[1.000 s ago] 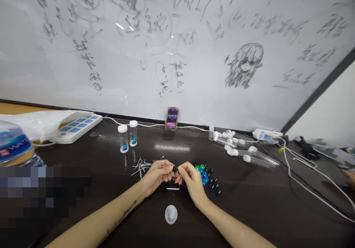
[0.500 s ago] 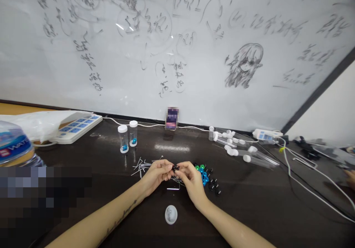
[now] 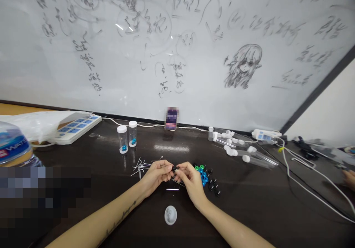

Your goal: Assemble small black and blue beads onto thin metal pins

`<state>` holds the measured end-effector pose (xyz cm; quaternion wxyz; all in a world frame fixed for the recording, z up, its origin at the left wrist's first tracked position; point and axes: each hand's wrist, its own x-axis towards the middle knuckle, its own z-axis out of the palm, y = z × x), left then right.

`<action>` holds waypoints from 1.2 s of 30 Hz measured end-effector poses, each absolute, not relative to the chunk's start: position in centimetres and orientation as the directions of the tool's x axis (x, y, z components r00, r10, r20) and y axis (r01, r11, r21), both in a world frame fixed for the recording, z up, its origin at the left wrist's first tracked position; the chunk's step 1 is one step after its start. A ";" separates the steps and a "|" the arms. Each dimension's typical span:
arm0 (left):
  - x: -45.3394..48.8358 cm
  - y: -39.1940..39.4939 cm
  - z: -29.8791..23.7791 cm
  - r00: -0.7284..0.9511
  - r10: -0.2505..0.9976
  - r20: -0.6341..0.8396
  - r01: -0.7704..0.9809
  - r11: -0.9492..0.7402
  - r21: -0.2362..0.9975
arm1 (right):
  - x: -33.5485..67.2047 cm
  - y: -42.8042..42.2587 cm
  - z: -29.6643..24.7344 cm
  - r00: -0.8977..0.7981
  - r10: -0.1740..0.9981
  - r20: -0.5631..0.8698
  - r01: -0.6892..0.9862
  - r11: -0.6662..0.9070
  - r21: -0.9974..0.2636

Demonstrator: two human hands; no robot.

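My left hand [image 3: 158, 174] and my right hand [image 3: 191, 179] meet over the middle of the table, both with fingertips pinched on one small black part [image 3: 174, 168]. Its shape is mostly hidden by the fingers. Bent metal hex keys [image 3: 141, 166] lie in a loose pile beside my left hand, and more thin rods show below the fingers. To the right of my right hand sit several blue metal pieces [image 3: 204, 177], green ones [image 3: 202, 167] and black screws [image 3: 213, 186] with silver shanks. Nearer to me stands a small whitish round container [image 3: 170, 215].
Two clear tubes with white caps [image 3: 123, 140] stand upright at the back left, blue pieces inside. A phone [image 3: 171, 119] leans on the whiteboard [image 3: 194, 74]. Empty tubes and caps [image 3: 233, 151], cables and a power strip [image 3: 79, 129] lie around. Another person's hand [image 3: 350, 177] shows far right.
My fingers have shifted slightly around the small black part. Both hands stay in about the same place.
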<state>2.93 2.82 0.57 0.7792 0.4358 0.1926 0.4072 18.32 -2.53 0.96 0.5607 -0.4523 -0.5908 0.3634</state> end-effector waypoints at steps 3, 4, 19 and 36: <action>3.0 2.8 0.6 0.584 0.810 0.055 -0.471 0.283 0.836 | 18.5 -2.5 0.8 0.055 0.928 0.370 0.196 0.353 -0.915; 3.0 2.8 0.6 0.583 0.811 0.055 -0.472 0.282 0.835 | 18.5 -2.4 0.8 0.060 0.921 0.385 0.223 0.364 -0.904; 3.0 2.9 0.4 0.574 0.817 0.061 -0.491 0.284 0.824 | 18.4 -2.5 1.3 0.052 0.920 0.389 0.195 0.373 -0.907; 2.9 2.9 0.4 0.576 0.815 0.066 -0.487 0.277 0.828 | 18.6 -2.5 1.1 0.081 0.899 0.429 0.304 0.388 -0.870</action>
